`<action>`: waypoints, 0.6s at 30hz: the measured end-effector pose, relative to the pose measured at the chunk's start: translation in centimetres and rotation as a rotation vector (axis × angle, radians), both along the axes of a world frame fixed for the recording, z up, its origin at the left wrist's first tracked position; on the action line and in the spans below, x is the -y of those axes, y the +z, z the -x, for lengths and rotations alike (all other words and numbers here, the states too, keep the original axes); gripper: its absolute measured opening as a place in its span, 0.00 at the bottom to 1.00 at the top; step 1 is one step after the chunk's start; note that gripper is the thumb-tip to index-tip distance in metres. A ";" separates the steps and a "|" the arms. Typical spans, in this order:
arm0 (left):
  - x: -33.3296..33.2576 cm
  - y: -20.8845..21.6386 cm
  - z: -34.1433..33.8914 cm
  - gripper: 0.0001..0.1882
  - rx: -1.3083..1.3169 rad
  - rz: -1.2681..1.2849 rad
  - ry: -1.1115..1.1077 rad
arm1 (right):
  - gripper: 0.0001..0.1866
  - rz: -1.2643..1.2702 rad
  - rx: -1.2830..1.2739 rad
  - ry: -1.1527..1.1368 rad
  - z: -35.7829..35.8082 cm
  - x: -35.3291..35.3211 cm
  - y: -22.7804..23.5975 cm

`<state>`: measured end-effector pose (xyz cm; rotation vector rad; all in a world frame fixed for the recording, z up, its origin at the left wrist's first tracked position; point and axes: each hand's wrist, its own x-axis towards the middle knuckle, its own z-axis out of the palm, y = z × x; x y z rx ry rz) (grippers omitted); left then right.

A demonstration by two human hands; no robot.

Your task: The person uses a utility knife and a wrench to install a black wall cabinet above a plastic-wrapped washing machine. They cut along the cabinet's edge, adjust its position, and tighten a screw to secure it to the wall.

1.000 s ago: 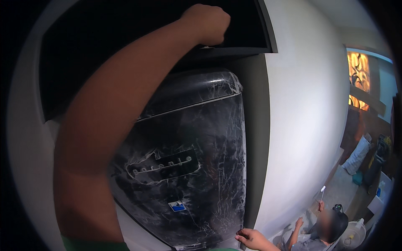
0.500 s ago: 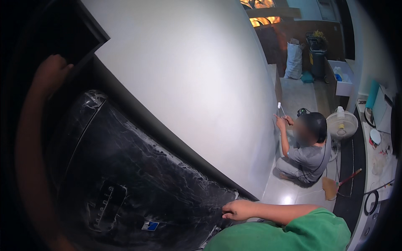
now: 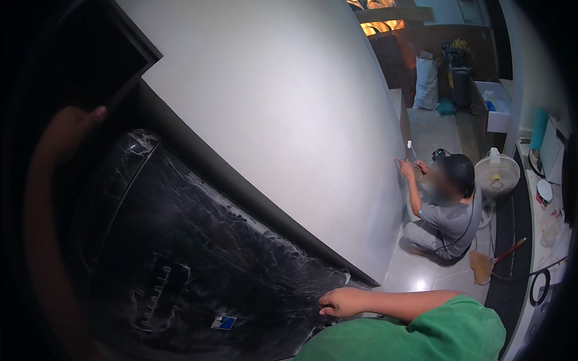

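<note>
A large black appliance (image 3: 241, 259) wrapped in wrinkled clear plastic film fills the lower left. A small blue-and-white sticker (image 3: 223, 322) is on its front. My right hand (image 3: 342, 302) has its fingers bent over the appliance's right edge. My left hand (image 3: 67, 135) is raised in the dark at far left, one fingertip by the lower edge of a dark frame (image 3: 135, 66). Shadow hides most of its fingers, and I see nothing held there.
A smooth white wall panel (image 3: 271, 108) rises beside the appliance. On the floor at right squats a person (image 3: 445, 210) in grey, holding a thin white-tipped tool. Around them are a fan (image 3: 497, 173), a broom (image 3: 481, 268), a white sack (image 3: 426, 84) and a cluttered counter (image 3: 545, 240).
My left hand has dropped somewhat below its earlier place by the dark frame. My right hand keeps its place on the appliance. The view has shifted slightly.
</note>
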<state>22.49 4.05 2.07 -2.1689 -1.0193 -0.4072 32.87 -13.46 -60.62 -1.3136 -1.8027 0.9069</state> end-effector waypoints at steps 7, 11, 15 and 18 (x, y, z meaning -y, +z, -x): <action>1.0 -2.8 3.4 0.13 -0.177 -0.288 -0.318 | 0.19 -0.038 0.029 0.001 0.6 -1.1 -0.3; 2.5 -2.8 6.6 0.17 -0.185 -0.303 -0.228 | 0.19 -0.076 0.100 0.116 1.1 -1.6 -0.5; 3.7 -2.4 3.4 0.19 -0.078 -0.215 -0.121 | 0.19 -0.030 0.063 0.026 1.6 -0.7 -0.1; 4.4 -1.5 3.6 0.17 -0.102 -0.156 0.002 | 0.18 -0.022 0.072 0.038 1.4 -0.5 0.6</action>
